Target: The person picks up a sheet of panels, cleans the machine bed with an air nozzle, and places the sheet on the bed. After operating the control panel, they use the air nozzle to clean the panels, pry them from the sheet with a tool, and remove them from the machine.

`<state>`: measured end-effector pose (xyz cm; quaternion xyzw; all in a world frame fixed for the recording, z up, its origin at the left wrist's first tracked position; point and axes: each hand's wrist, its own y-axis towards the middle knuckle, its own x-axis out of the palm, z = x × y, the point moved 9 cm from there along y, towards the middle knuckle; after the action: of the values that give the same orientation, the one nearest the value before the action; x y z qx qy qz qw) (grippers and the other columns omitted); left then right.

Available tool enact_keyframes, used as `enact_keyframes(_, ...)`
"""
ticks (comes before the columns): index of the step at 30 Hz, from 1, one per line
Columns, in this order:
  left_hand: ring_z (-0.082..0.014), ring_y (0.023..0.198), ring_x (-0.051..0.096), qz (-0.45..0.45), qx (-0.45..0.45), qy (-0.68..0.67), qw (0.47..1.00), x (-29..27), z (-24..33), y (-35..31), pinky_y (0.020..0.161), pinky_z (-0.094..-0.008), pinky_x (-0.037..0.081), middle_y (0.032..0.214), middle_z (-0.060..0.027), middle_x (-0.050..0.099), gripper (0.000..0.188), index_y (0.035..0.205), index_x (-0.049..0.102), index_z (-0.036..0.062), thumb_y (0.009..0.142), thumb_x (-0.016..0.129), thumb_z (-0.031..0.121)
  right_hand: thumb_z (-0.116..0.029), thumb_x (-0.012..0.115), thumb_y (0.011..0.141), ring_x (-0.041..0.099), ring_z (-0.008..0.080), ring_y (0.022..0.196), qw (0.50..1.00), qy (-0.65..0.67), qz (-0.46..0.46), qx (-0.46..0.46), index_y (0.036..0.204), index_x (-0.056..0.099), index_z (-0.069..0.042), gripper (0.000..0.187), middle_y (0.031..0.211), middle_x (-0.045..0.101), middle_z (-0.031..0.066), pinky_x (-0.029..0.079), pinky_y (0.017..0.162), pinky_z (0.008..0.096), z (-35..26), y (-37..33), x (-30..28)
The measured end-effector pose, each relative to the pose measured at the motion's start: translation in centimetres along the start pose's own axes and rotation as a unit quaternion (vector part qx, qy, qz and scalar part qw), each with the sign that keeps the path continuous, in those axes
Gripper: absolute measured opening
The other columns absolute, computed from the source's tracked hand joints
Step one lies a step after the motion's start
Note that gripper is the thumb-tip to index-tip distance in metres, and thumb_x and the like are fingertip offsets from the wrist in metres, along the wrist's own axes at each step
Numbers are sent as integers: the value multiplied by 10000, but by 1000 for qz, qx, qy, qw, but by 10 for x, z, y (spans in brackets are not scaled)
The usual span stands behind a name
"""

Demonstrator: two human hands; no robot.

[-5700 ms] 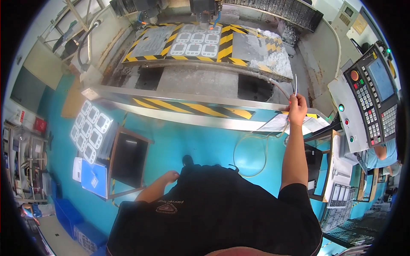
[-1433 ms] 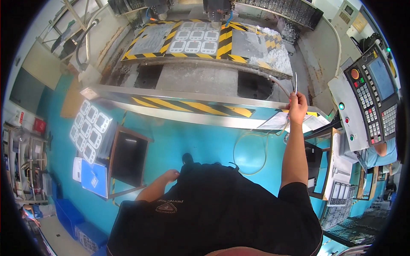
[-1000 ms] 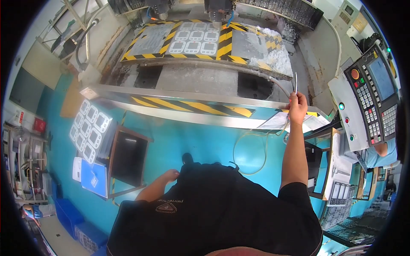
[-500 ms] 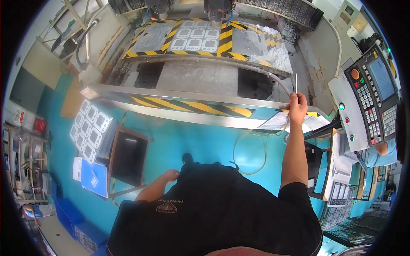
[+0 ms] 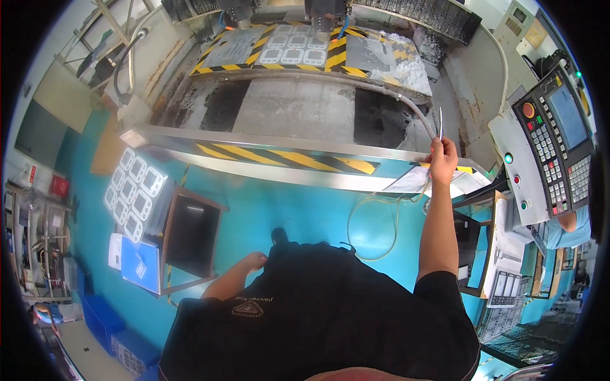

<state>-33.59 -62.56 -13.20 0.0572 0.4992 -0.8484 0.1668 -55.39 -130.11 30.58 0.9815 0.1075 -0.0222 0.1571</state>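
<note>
My right hand [image 5: 444,159] is raised at the right end of the machine's metal front rail [image 5: 279,141]. Its fingers are closed on a thin white rod [image 5: 441,124] that points up and away. Right beside this hand, a grey hose [image 5: 416,109] curves down from the machine bed. Low in front of my body hangs my left hand [image 5: 256,260], away from any object; its fingers are too small to read. On the machine bed lies a sheet of white frame-shaped panels [image 5: 295,56], bordered by yellow-black tape, beneath the spindles [image 5: 323,22].
A control panel [image 5: 553,146] stands at the right. On the left, a stack of similar white panels [image 5: 130,190] sits near a blue folder [image 5: 141,263] and a dark-topped stand [image 5: 192,232]. A clear hose [image 5: 395,232] loops onto the floor. Another person's arm [image 5: 567,222] shows far right.
The machine bed, with the panels on it, has shifted slightly away from me, and the grey hose has moved with it. Both my hands stay in place.
</note>
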Motion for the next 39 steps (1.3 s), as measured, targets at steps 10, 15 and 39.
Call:
enact_keyframes(10, -301, 941, 686, 24, 23, 117, 993, -22, 52, -42, 826, -446, 531, 1005, -181, 719, 244, 1034, 724, 77, 899, 600, 238, -230, 679, 952, 532, 72, 620, 1000, -7, 5, 1, 1082, 647, 9, 274, 827, 615, 21, 460, 506, 237, 10, 4, -3)
enact_keyframes(15, -209, 796, 635, 134, 230, 212, 940, -122, 37, -14, 758, -369, 521, 845, -111, 685, 132, 919, 679, 30, 892, 636, 152, -235, 671, 960, 598, 92, 670, 1000, -8, -6, -17, 1107, 628, 25, 302, 852, 624, 45, 505, 501, 257, 15, 4, -14)
enact_keyframes(39, -385, 1211, 590, 327, 262, 507, 754, -439, 419, -83, 1032, -492, 428, 1279, -175, 647, 714, 1246, 638, 123, 976, 249, 657, -594, 462, 935, 700, 329, 932, 695, -674, -245, 49, 1106, 722, -59, 619, 1012, 715, 205, 511, 885, 481, 51, -23, 161)
